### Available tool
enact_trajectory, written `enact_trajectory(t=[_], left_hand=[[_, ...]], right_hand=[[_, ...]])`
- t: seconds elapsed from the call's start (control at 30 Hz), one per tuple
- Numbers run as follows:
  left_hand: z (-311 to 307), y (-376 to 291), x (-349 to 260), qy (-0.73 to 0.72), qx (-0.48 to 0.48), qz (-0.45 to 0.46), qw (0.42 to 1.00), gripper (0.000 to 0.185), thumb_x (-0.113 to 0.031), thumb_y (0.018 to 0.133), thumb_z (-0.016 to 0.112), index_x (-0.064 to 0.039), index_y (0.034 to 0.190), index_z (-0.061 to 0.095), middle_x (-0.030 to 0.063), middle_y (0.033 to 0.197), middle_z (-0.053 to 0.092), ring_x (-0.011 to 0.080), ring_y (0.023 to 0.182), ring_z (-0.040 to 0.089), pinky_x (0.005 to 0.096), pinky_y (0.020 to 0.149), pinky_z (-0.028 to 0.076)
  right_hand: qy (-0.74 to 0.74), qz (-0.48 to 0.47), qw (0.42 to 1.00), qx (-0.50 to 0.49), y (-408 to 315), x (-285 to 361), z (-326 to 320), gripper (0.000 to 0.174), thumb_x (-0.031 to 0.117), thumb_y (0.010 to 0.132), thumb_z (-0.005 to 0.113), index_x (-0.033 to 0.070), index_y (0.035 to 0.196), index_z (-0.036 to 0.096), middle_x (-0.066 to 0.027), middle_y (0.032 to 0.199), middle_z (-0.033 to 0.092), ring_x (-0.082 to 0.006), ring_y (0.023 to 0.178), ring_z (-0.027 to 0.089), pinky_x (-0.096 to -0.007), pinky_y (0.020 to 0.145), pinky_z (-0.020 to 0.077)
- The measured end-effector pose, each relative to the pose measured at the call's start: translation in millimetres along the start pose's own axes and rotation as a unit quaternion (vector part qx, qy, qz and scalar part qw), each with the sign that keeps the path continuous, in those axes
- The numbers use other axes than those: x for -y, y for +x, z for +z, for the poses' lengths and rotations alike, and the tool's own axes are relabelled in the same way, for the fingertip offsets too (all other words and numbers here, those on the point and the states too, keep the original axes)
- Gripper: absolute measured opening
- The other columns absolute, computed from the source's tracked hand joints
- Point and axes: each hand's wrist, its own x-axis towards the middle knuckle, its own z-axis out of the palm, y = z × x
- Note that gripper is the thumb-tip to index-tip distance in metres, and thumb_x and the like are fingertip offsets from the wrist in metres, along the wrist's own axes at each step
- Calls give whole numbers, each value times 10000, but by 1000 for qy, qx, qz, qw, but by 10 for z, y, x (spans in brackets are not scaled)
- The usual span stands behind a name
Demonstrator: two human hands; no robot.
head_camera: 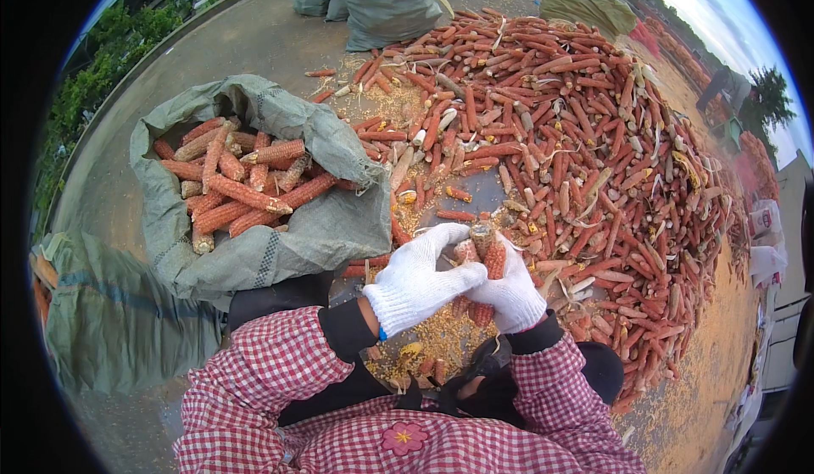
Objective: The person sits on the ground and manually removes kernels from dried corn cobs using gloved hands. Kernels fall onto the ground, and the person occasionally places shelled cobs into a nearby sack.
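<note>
My right hand (512, 289), in a white knit glove, is closed around red corncobs (495, 261) in front of my knees. Their upper ends stick up between my two hands, and the lower ends show beneath the palm. My left hand (423, 280), gloved the same way, grips a paler corncob (466, 251) beside them, its thumb and fingers on either side. Parts of the cobs are hidden by the gloves. To the left gapes a green woven sack (324, 251), its rim rolled down, with several bare corncobs (248, 204) inside.
A large heap of corncobs (572, 156) spreads ahead and to the right. Loose yellow kernels (445, 337) lie on the ground below my hands. A second green sack (121, 321) stands at the lower left, and filled sacks (388, 10) stand farther ahead.
</note>
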Motion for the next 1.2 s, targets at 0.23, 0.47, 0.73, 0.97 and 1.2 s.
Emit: enact_trajectory(t=[0.23, 0.47, 0.73, 0.97, 1.2], left_hand=[[100, -95, 6, 86, -19, 18, 996, 407, -185, 839, 797, -23, 1190, 670, 35, 1040, 654, 85, 912, 660, 285, 766, 555], [208, -142, 96, 253, 27, 106, 961, 454, -293, 732, 875, -89, 1107, 719, 121, 998, 673, 303, 917, 693, 374, 819, 556], [187, -79, 203, 308, 48, 149, 939, 506, -356, 735, 858, -123, 1153, 696, 104, 980, 672, 313, 895, 698, 390, 762, 562], [150, -90, 119, 409, 63, 196, 889, 442, -389, 849, 760, -146, 1208, 673, 76, 929, 661, 283, 758, 704, 373, 641, 560], [290, -142, 275, 304, 32, 176, 936, 210, -192, 927, 661, -102, 1113, 698, 112, 904, 686, 326, 782, 700, 395, 677, 564]], right_hand=[[88, -16, 987, -130, -523, 38, -109, 630, 0, 776, 684, 26, 1363, 458, -125, 1099, 641, -222, 903, 665, -360, 789, 561], [157, 27, 983, -94, -471, -170, -105, 471, 18, 841, 744, 12, 1259, 528, -97, 1099, 662, -196, 945, 669, -335, 820, 550], [225, 56, 971, -59, -394, -316, -147, 433, 20, 874, 716, 17, 1266, 534, -97, 1113, 663, -196, 959, 677, -337, 816, 555], [264, 47, 962, -56, -422, -315, -114, 396, 4, 890, 673, 29, 1262, 540, -91, 1099, 659, -194, 949, 678, -339, 812, 556], [225, 47, 967, -106, -455, -303, 10, 330, -5, 876, 676, 44, 1175, 544, -72, 1036, 642, -197, 895, 668, -355, 779, 552]])
